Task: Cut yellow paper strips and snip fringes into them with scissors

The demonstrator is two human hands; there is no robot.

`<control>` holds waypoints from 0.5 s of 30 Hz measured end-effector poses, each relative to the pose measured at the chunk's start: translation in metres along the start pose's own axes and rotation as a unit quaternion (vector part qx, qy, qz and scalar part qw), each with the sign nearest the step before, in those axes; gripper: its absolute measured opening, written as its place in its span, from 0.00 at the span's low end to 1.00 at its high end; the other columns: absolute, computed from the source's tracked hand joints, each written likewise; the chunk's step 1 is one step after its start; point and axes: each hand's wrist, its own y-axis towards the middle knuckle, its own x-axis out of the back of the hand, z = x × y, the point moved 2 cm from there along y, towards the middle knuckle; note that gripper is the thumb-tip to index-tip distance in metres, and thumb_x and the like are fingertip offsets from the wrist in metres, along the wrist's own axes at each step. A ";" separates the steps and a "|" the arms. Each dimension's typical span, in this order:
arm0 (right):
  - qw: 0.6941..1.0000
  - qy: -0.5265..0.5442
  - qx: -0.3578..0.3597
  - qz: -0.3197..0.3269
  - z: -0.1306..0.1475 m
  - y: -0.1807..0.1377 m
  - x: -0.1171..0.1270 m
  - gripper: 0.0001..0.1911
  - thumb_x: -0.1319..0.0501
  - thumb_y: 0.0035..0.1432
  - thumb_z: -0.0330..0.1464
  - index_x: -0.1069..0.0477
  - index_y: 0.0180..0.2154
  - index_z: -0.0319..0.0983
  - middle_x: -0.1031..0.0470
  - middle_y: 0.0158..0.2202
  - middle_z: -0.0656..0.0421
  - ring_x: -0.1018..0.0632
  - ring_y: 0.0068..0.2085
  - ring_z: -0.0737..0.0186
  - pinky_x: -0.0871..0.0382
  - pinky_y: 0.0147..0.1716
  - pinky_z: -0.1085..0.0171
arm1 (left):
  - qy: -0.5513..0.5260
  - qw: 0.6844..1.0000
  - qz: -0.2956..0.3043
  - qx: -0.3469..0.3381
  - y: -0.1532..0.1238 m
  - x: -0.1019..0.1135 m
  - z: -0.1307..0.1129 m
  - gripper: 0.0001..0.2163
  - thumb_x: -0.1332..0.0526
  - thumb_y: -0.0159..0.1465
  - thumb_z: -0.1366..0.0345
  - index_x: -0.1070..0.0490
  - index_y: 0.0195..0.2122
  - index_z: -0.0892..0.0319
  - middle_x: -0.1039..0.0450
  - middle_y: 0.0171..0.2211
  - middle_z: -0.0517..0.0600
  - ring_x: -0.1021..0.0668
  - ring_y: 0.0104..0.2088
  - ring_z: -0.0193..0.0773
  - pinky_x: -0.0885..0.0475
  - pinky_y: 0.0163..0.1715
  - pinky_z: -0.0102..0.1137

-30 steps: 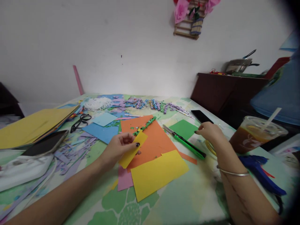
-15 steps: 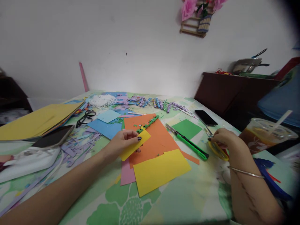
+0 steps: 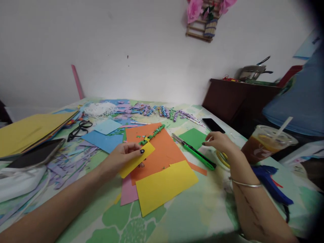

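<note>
My left hand (image 3: 121,158) pinches a small yellow paper strip (image 3: 135,159) between thumb and fingers, over the left edge of an orange sheet (image 3: 164,152). A green punched strip (image 3: 152,135) lies just beyond it. My right hand (image 3: 219,141), with a bangle on its wrist, hovers with bent fingers beside a green paper square (image 3: 193,136); anything in its fingers is hidden. A yellow scissors handle (image 3: 222,159) shows under that wrist. A green utility knife (image 3: 196,154) lies between my hands.
A large yellow sheet (image 3: 164,185) and a pink sheet (image 3: 128,195) lie near the table (image 3: 177,219) front. Blue sheets (image 3: 102,140), glasses (image 3: 77,130), a phone (image 3: 213,125), an iced drink (image 3: 265,143), a blue tool (image 3: 270,184) and yellow folders (image 3: 27,130) surround them.
My right hand drew back toward the yellow scissors handle half a second ago, then shifted left again toward the green square. My left hand keeps holding the yellow strip.
</note>
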 end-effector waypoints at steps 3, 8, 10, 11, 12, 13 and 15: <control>0.999 -0.007 -0.035 -0.004 -0.004 0.001 -0.002 0.13 0.41 0.64 0.34 0.32 0.50 0.38 0.29 0.50 0.53 0.25 0.46 0.56 0.28 0.44 0.54 | -0.005 1.000 -0.012 0.004 0.002 0.003 0.004 0.12 0.32 0.52 0.56 0.28 0.28 0.59 0.23 0.22 0.49 0.20 0.23 0.41 0.31 0.21 0.27; 0.988 -0.009 -0.141 0.061 -0.035 -0.002 0.001 0.14 0.41 0.64 0.34 0.32 0.50 0.37 0.29 0.50 0.53 0.24 0.45 0.56 0.27 0.42 0.54 | -0.019 1.000 -0.018 0.009 0.003 0.002 0.006 0.11 0.31 0.50 0.57 0.27 0.28 0.59 0.24 0.21 0.49 0.20 0.22 0.41 0.31 0.20 0.27; 0.983 0.002 -0.155 0.096 -0.042 -0.004 0.002 0.15 0.41 0.64 0.34 0.33 0.50 0.36 0.29 0.49 0.53 0.24 0.44 0.56 0.27 0.42 0.54 | -0.016 1.000 -0.017 0.015 0.002 0.000 0.003 0.11 0.31 0.50 0.58 0.27 0.28 0.59 0.24 0.21 0.49 0.21 0.21 0.40 0.32 0.19 0.26; 0.981 0.007 -0.158 0.108 -0.044 -0.005 0.002 0.15 0.41 0.64 0.34 0.33 0.50 0.36 0.29 0.49 0.53 0.24 0.44 0.56 0.27 0.41 0.54 | -0.016 1.000 -0.015 0.016 0.001 -0.001 0.002 0.11 0.31 0.50 0.58 0.28 0.27 0.59 0.24 0.21 0.49 0.21 0.21 0.40 0.32 0.18 0.26; 0.980 0.012 -0.160 0.117 -0.047 -0.005 0.001 0.14 0.41 0.64 0.34 0.33 0.50 0.36 0.29 0.49 0.53 0.24 0.44 0.56 0.27 0.42 0.54 | -0.016 1.000 -0.013 0.016 0.001 -0.001 0.001 0.11 0.31 0.50 0.58 0.28 0.27 0.58 0.24 0.21 0.49 0.21 0.21 0.40 0.32 0.18 0.26; 0.979 0.017 -0.161 0.123 -0.048 -0.005 0.001 0.14 0.41 0.64 0.34 0.32 0.50 0.37 0.29 0.49 0.53 0.24 0.44 0.56 0.27 0.42 0.54 | -0.015 1.000 -0.011 0.012 0.001 -0.001 -0.001 0.11 0.31 0.49 0.58 0.28 0.27 0.58 0.24 0.21 0.49 0.20 0.22 0.40 0.32 0.19 0.26; 0.977 0.023 -0.169 0.126 -0.052 -0.004 -0.001 0.13 0.42 0.64 0.34 0.32 0.50 0.37 0.29 0.50 0.53 0.24 0.45 0.56 0.27 0.42 0.55 | -0.012 1.000 0.000 0.004 0.001 0.000 -0.002 0.11 0.30 0.49 0.58 0.27 0.27 0.59 0.24 0.22 0.49 0.20 0.24 0.41 0.31 0.21 0.27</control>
